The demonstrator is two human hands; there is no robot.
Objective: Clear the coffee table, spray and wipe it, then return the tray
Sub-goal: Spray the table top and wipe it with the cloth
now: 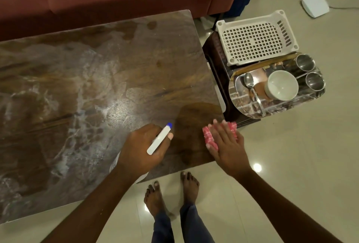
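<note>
Under the right hand [225, 145]: pink cloth [207, 135], pressed flat by straight fingers on the coffee table [97, 77] corner
Left hand [141, 145]: just left of the right hand, fingers curled round a white spray bottle [158, 139], blue tip pointing away
Tabletop: whitish wet streaks left of and beyond the left hand
Tray [244, 104]: beyond and right of the right hand, on a dark stool [215, 64], carrying a bowl [281, 85], a spoon [249, 83] and two steel cups [305, 62]
Basket [254, 38]: white, touching the tray's far edge

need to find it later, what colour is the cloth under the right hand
Pink with a pale pattern, the cloth under the right hand; the head view shows it.
</note>
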